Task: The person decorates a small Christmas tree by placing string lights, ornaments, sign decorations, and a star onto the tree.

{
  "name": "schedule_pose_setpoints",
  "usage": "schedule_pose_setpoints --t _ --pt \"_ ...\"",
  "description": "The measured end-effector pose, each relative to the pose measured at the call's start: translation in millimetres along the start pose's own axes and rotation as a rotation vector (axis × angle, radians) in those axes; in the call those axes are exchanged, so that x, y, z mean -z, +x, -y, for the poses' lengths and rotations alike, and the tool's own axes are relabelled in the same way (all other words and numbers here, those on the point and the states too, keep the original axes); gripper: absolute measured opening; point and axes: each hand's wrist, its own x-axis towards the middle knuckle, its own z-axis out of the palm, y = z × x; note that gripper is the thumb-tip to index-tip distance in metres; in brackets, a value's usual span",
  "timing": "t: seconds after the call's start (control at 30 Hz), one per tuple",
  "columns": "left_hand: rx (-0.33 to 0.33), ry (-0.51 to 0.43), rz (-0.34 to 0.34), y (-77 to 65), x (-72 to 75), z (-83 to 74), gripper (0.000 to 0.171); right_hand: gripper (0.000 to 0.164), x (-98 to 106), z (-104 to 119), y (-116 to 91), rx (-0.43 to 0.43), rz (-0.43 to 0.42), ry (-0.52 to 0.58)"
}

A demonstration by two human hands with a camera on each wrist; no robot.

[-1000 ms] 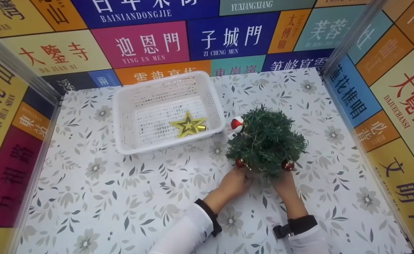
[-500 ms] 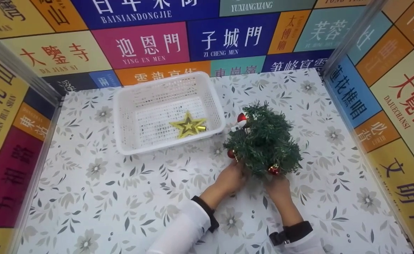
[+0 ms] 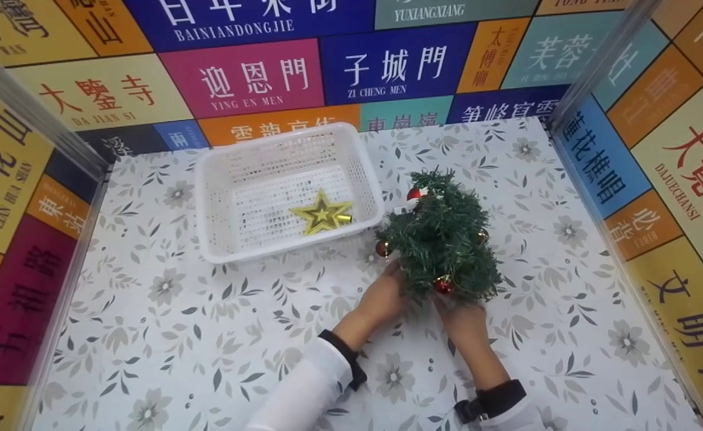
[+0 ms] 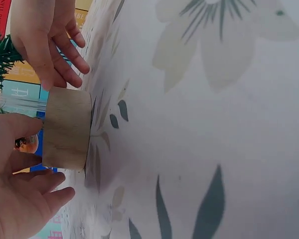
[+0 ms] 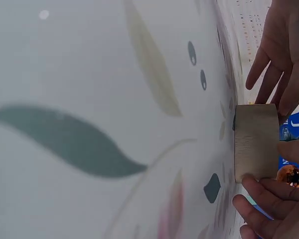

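A small green Christmas tree (image 3: 447,233) stands on the table right of the basket, its several red ball ornaments (image 3: 443,284) hanging among the branches. Under it is a round wooden base (image 4: 67,129), hidden from the head view by the foliage. My left hand (image 3: 381,299) holds the base from the left, with thumb and fingers against it. From the other side my right hand (image 3: 466,326) holds the same base, its thumb on top and fingertips at the side (image 5: 256,186). Some fingers of both hands extend loosely past the wood.
A white perforated basket (image 3: 214,203) stands at the back left of the tree, with a gold star (image 3: 321,214) inside. The floral tabletop (image 3: 178,335) is bounded by panels with colourful lettering at the back and sides.
The tree has turned clockwise as seen from above and shifted slightly left. Its front ornaments have swung leftward, and another ball has appeared on the right. Both hands have shifted left with it.
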Motion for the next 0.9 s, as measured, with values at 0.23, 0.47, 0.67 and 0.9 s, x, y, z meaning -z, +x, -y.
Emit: schedule_pose_setpoints --t 0.23,0.47,0.67,0.9 --pt "0.119 -0.021 -0.116 -2.9 52.6 19.6 0.03 0.024 5.4 -16.2 -5.3 -0.02 0.054 0.008" --pt "0.216 -0.131 -0.196 6.1 124.5 29.9 0.022 0.036 36.8 -39.3 5.8 -0.119 0.166 -0.09" --pt "0.351 0.02 -0.195 37.1 169.9 44.2 0.031 0.047 64.0 -45.5 18.0 -0.201 0.24 -0.129" --pt "0.493 0.165 0.07 68.5 186.8 76.2 0.057 0.049 85.2 -42.6 28.7 -0.208 0.183 -0.104"
